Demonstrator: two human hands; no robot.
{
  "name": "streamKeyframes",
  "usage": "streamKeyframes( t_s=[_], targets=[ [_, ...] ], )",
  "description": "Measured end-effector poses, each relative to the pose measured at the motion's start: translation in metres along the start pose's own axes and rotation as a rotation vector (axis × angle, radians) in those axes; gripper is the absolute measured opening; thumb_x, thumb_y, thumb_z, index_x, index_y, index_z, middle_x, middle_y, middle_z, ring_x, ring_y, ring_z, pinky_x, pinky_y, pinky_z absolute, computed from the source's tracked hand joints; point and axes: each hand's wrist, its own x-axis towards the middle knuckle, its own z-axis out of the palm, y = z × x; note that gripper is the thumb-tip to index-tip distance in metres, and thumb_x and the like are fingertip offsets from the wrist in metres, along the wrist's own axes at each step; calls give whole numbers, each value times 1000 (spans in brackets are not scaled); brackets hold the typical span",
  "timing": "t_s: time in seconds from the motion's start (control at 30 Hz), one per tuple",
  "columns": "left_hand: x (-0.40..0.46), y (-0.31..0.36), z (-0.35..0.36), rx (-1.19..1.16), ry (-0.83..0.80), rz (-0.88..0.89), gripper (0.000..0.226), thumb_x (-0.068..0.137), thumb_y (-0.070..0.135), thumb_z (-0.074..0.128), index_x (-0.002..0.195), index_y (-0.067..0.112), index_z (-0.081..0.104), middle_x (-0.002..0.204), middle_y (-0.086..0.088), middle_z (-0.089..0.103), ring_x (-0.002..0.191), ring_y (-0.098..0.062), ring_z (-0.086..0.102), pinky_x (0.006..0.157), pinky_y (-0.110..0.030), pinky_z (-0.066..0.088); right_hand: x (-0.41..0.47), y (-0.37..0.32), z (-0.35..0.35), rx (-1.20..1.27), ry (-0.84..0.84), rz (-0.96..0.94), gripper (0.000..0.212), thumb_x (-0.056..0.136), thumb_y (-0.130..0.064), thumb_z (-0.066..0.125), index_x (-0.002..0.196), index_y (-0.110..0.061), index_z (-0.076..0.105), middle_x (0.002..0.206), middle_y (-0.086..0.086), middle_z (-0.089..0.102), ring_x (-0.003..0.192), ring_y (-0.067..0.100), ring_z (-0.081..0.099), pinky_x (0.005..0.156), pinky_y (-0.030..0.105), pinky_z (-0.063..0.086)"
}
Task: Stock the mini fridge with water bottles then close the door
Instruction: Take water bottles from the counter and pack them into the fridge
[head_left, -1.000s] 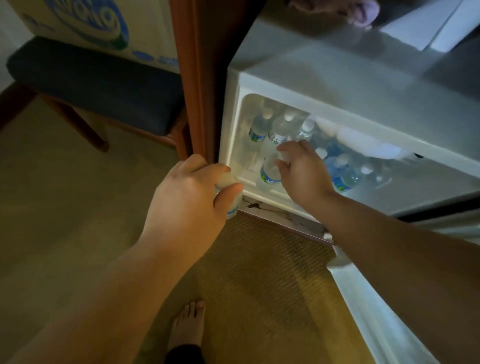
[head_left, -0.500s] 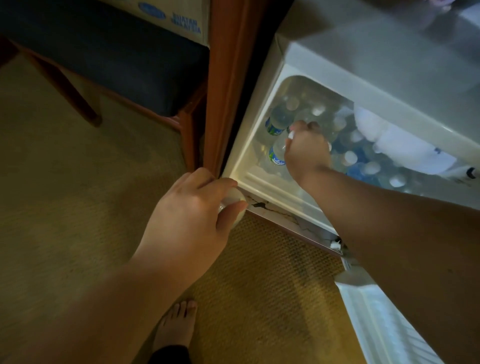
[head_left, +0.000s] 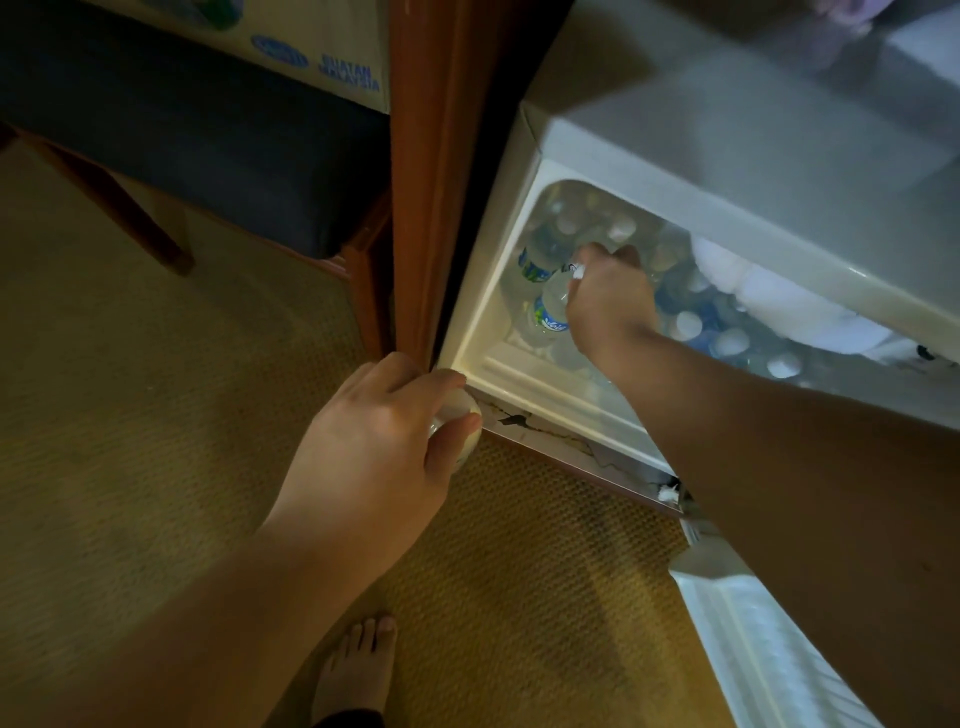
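Observation:
The white mini fridge (head_left: 727, 171) stands open, its door (head_left: 763, 644) swung out at the lower right. Several water bottles with white caps fill the lit inside. My right hand (head_left: 608, 306) reaches into the fridge and grips a blue-labelled water bottle (head_left: 548, 314) by its top, near the front left. My left hand (head_left: 374, 441) hovers just outside the fridge's lower left corner, curled round another water bottle (head_left: 462, 415), of which only the pale end shows between thumb and fingers.
A wooden cabinet post (head_left: 431, 171) stands tight against the fridge's left side. A dark-cushioned wooden chair (head_left: 197, 150) carries a cardboard box (head_left: 311, 57). Something white (head_left: 789, 306) lies inside the fridge at right. My bare foot (head_left: 358, 670) rests on the carpet.
My right hand has pushed deeper into the fridge with its bottle. The view has shifted closer and lower. My left hand still holds its bottle by the fridge corner.

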Motion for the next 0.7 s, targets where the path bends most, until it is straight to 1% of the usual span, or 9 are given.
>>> streamKeyframes(
  t_s=[0.07, 0.2, 0.27, 0.3, 0.4, 0.47, 0.53, 0.6, 0.7],
  targets=[
    [7, 3, 0, 0, -14, 3, 28, 92, 33, 67, 116, 19, 72, 96, 4, 63, 84, -12, 56, 69, -18, 35, -7, 4, -2, 96, -13, -5, 53, 96, 1, 58, 146, -16, 49, 140, 18, 42, 110, 33, 60, 77, 27, 40],
    [24, 9, 4, 39, -15, 19, 32, 94, 34, 63, 119, 18, 72, 101, 1, 66, 88, -17, 61, 71, -22, 37, -39, 18, -12, 308, 37, -60, 63, 95, -5, 62, 153, -20, 44, 154, 16, 35, 126, 32, 56, 97, 25, 40],
    [33, 16, 8, 81, -14, 39, 31, 93, 34, 63, 117, 16, 73, 100, -3, 67, 86, -23, 64, 68, -26, 38, -63, 26, -19, 422, 171, -118, 49, 94, -7, 64, 142, -15, 59, 142, 15, 51, 117, 30, 61, 102, 37, 51],
    [39, 20, 9, 112, -10, 50, 30, 93, 33, 62, 114, 15, 73, 99, -4, 68, 84, -24, 65, 66, -26, 38, -78, 29, -25, 485, 250, -147, 39, 93, -6, 63, 131, -12, 66, 131, 12, 59, 106, 26, 65, 95, 39, 56],
    [58, 40, 15, 206, -37, 90, 27, 99, 32, 56, 113, 14, 70, 101, -4, 66, 84, -25, 65, 63, -29, 42, -126, 35, -60, 550, 547, -280, 20, 90, 1, 62, 101, -7, 77, 100, 8, 66, 81, 16, 63, 76, 23, 52],
    [73, 50, 23, 244, -86, 80, 20, 104, 28, 52, 115, 16, 64, 103, -2, 61, 85, -21, 60, 66, -31, 46, -150, 42, -92, 500, 755, -371, 17, 91, 2, 61, 95, -3, 77, 96, 15, 63, 87, 21, 61, 82, 24, 48],
    [88, 55, 32, 286, -123, 78, 10, 103, 18, 56, 112, 16, 60, 99, -1, 56, 79, -17, 55, 63, -29, 43, -155, 55, -122, 393, 863, -394, 16, 94, -5, 61, 98, -2, 76, 98, 22, 61, 94, 32, 61, 86, 38, 49],
    [101, 58, 42, 335, -154, 88, 12, 99, 10, 60, 110, 14, 59, 94, -1, 54, 76, -17, 55, 60, -29, 43, -143, 69, -142, 280, 875, -330, 22, 96, -16, 58, 108, -6, 74, 107, 23, 62, 102, 39, 60, 85, 51, 49],
    [119, 60, 54, 396, -224, 78, 16, 97, 5, 61, 112, 10, 59, 90, -4, 53, 75, -20, 52, 59, -32, 42, -119, 87, -149, 170, 774, -165, 37, 100, -30, 53, 131, -17, 67, 130, 18, 60, 121, 41, 56, 102, 53, 43]
  ],
)
